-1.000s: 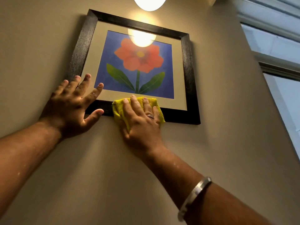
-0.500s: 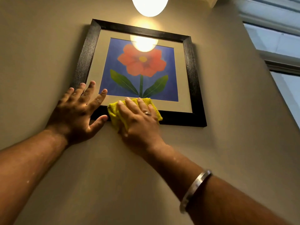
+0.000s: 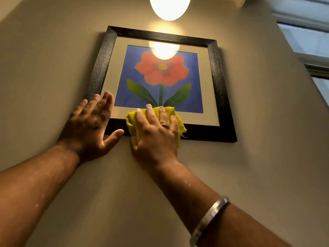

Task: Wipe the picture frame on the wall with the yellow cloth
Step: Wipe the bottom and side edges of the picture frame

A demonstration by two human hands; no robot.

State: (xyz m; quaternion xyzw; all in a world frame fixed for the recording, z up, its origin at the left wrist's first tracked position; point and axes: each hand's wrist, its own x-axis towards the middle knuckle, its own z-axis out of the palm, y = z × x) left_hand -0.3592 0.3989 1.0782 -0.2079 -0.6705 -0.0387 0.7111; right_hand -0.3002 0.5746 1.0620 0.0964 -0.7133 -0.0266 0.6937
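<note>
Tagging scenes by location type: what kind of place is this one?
Most likely a room in a home. A framed flower print, the picture frame, hangs on a plain painted wall under a lit globe lamp, with a window at the right. Which room it is cannot be told.

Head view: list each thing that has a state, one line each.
picture frame: hanging on the wall, slightly tilted
yellow cloth: bunched, pressed on the frame's bottom edge
right hand: flat on the cloth
left hand: open, bracing the frame's lower left corner
lamp: lit
</note>
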